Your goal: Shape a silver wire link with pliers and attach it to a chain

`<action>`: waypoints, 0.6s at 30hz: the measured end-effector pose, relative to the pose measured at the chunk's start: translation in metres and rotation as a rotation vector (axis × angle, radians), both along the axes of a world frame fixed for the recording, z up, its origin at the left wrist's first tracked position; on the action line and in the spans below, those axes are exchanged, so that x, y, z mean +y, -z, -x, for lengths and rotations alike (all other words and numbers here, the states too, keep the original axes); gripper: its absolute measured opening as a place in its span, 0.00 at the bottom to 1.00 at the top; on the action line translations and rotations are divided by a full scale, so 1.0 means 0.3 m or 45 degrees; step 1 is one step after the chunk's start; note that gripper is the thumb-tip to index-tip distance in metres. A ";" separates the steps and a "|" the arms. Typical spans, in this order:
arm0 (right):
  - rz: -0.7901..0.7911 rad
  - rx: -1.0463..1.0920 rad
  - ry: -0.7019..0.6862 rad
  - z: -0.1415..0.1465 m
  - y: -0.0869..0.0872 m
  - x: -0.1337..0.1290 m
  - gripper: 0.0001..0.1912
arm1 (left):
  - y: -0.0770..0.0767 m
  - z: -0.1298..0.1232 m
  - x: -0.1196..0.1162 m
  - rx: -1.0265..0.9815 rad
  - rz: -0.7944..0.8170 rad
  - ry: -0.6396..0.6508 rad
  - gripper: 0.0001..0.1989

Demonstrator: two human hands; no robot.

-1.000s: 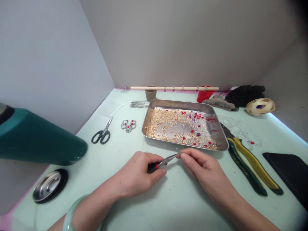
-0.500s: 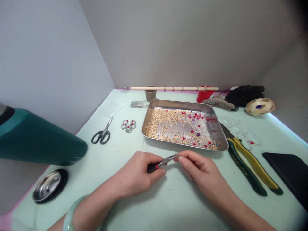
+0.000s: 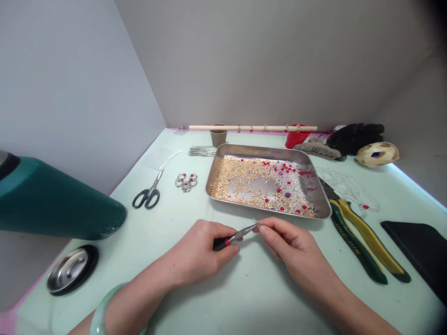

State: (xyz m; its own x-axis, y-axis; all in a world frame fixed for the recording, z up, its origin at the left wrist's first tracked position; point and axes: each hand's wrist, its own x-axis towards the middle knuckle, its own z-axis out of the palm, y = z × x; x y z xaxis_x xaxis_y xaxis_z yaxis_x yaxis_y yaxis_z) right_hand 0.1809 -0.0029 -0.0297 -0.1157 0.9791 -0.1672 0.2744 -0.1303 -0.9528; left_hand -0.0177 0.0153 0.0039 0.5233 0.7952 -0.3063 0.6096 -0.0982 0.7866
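My left hand (image 3: 204, 251) is closed round the dark handles of a pair of small pliers (image 3: 240, 232), whose metal jaws point right. Thumb and forefinger of my right hand (image 3: 289, 242) pinch a tiny piece of beaded wire (image 3: 256, 223) at the tips of the jaws. Most of that piece is hidden by the fingers, so its shape is unclear. Just beyond both hands stands a metal tray (image 3: 268, 210) with gold, clear, red and purple beads spread in it.
Black-handled scissors (image 3: 150, 193) and a beaded wire ornament (image 3: 186, 182) lie left of the tray. A teal bottle (image 3: 63, 200) and a round lid (image 3: 73, 270) are farther left. Large cutting pliers (image 3: 363, 237) and a black flat object (image 3: 419, 251) lie right. A wooden rod (image 3: 226, 128) rests across two cups behind.
Almost nothing differs. The small piece at the plier tips shows slightly more above my right fingertips; both hands keep their places.
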 end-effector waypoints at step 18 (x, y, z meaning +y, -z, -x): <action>-0.479 -0.685 0.041 0.050 0.019 -0.034 0.13 | -0.014 -0.033 -0.040 0.351 -0.299 -0.031 0.13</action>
State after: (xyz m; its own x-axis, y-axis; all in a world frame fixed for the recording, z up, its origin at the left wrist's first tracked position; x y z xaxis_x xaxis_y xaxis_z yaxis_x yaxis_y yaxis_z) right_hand 0.1659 -0.0130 -0.0354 -0.0808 0.9837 0.1608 0.7268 0.1686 -0.6659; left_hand -0.0079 0.0033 0.0080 0.4267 0.8716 -0.2411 0.8000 -0.2394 0.5502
